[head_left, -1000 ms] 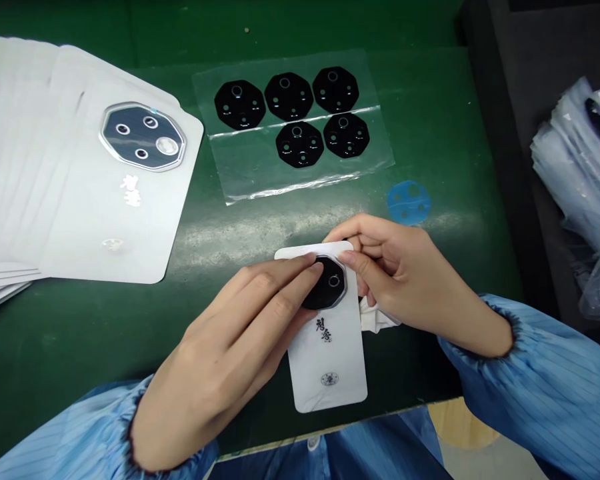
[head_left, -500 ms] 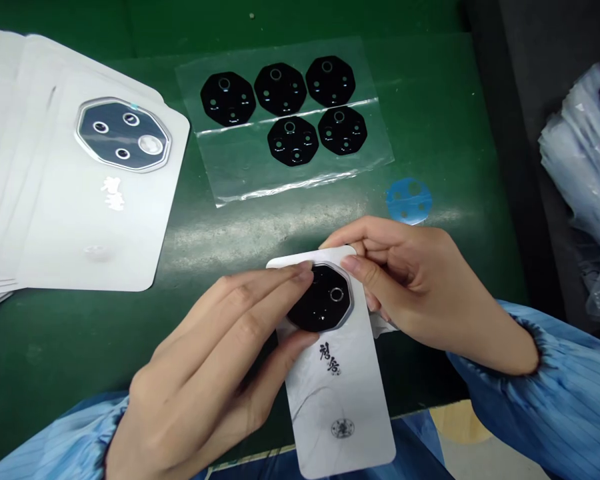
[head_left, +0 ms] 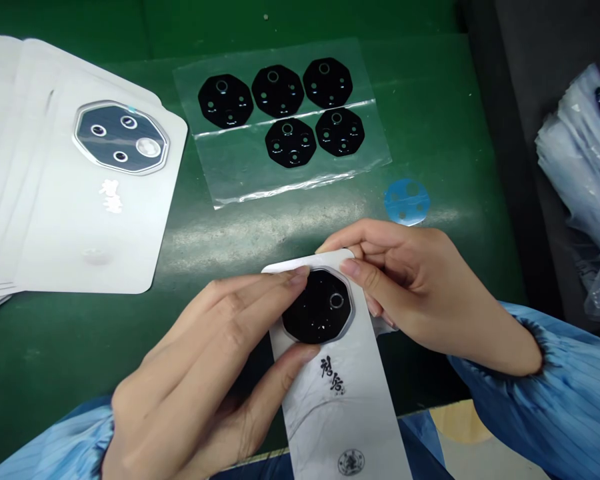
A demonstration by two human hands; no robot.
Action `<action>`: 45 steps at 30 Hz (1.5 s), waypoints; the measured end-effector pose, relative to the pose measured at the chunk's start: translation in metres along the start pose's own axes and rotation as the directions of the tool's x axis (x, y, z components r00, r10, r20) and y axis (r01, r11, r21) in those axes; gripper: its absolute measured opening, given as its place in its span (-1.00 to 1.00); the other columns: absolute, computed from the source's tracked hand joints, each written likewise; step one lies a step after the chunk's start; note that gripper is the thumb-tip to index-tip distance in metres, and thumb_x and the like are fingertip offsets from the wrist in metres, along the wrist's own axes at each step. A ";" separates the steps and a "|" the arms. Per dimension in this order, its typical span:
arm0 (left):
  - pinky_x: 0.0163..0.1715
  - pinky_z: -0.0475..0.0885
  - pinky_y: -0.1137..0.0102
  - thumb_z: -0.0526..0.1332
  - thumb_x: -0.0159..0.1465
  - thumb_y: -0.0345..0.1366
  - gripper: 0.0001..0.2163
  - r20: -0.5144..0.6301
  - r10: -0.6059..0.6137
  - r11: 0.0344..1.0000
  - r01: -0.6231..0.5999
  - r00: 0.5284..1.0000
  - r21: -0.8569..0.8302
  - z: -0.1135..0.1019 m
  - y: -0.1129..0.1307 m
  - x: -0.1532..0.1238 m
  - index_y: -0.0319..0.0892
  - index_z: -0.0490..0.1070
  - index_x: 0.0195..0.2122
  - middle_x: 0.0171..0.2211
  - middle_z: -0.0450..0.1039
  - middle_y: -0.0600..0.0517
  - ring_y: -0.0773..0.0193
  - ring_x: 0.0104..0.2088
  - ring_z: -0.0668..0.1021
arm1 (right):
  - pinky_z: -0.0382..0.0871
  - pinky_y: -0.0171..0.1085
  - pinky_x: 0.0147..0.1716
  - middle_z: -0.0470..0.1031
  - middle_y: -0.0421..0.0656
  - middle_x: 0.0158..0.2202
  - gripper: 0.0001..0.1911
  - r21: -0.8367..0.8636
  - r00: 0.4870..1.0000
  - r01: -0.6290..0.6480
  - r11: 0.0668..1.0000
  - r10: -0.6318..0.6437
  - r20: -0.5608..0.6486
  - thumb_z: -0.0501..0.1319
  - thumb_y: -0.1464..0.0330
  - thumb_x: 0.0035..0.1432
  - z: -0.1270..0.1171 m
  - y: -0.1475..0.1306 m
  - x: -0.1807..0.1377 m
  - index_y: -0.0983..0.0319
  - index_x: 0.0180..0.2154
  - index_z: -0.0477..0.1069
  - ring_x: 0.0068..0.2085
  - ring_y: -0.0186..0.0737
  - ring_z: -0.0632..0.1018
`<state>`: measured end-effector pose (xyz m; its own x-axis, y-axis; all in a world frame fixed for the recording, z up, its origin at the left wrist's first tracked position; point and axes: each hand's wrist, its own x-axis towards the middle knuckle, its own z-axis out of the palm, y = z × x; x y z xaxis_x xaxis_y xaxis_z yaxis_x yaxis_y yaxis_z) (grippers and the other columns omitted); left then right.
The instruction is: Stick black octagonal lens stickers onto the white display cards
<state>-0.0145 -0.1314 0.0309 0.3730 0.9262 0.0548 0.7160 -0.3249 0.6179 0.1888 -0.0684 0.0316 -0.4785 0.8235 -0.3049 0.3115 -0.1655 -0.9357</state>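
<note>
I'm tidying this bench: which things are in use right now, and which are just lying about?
In use: white cover, held by left hand and right hand; black lens piece on it.
Lying about: clear sheet of five lens pieces; stack of white covers; blue disc; clear bags.

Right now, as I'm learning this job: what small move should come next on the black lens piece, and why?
Probably press the black lens piece flat: it sits inside the silver ring on the white cover, with the left hand and right hand at its edges.
</note>
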 end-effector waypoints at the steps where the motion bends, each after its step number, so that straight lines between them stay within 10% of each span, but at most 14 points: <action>1: -0.13 0.59 0.15 0.20 0.26 -0.24 -0.51 -0.009 -0.001 1.000 0.001 1.000 -0.003 0.000 0.001 0.001 0.05 0.18 0.22 -0.02 0.47 0.08 0.11 -0.09 0.55 | 0.18 -0.46 -0.67 0.33 -0.33 -0.58 -0.83 0.005 1.000 -0.003 1.000 0.003 -0.001 0.09 0.58 0.21 0.000 0.001 0.000 0.25 -0.28 0.39 -0.60 -0.47 0.36; 27: -0.15 0.56 0.32 0.28 0.19 -0.45 -0.58 -0.079 0.083 0.997 -0.083 0.993 0.007 0.003 0.003 0.004 -0.23 0.33 0.08 -0.08 0.49 0.01 0.23 -0.17 0.56 | 0.24 -0.43 -0.63 0.36 -0.31 -0.55 -0.85 -0.093 0.995 0.034 0.995 -0.043 -0.094 0.11 0.53 0.23 0.008 0.007 -0.007 0.24 -0.23 0.42 -0.56 -0.44 0.38; 45: -0.21 0.62 0.20 0.21 0.25 -0.33 -0.49 -0.106 0.060 0.994 -0.050 0.993 0.093 0.005 0.005 0.002 0.00 0.18 0.23 -0.03 0.50 0.07 0.10 -0.10 0.59 | 0.29 -0.34 -0.64 0.41 -0.24 -0.50 -0.86 -0.051 0.995 -0.006 0.999 0.001 -0.102 0.10 0.45 0.25 0.008 0.004 -0.008 0.17 -0.23 0.41 -0.48 -0.31 0.47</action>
<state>-0.0068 -0.1324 0.0300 0.3506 0.9201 0.1745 0.7481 -0.3872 0.5388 0.1871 -0.0800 0.0292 -0.3924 0.8742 -0.2861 0.3558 -0.1425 -0.9236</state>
